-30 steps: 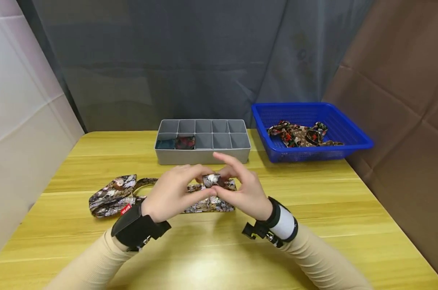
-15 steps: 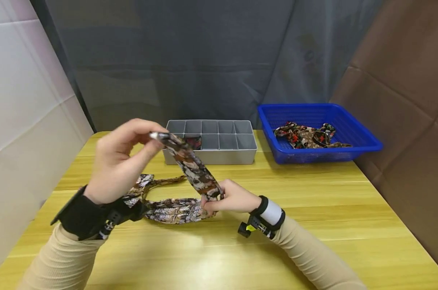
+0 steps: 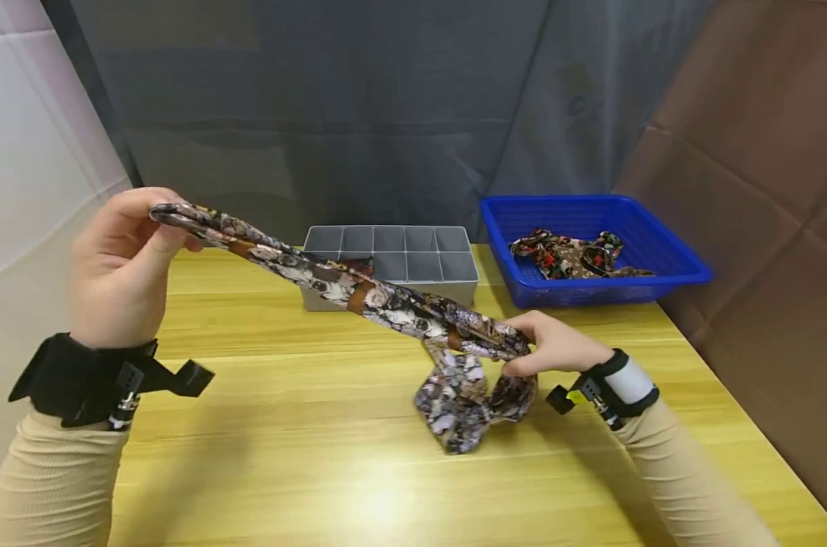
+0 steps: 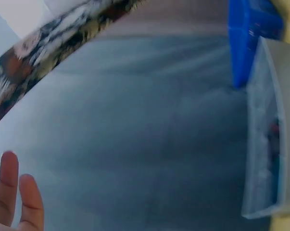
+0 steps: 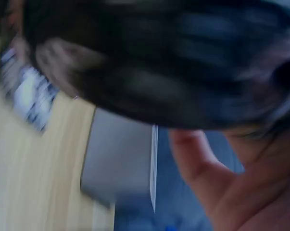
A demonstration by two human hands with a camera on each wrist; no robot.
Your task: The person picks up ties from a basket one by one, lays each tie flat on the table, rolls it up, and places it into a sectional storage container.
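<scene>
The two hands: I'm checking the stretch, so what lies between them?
In the head view, the patterned tie runs taut from the left hand down to the right hand, crossing in front of the grey divider box.

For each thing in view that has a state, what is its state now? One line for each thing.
patterned tie: stretched taut between both hands, far end bunched on the table
left hand: raised, pinches one tie end
right hand: low, grips the tie
grey divider box: two compartments filled, others empty
blue basket: holds more patterned ties
</scene>
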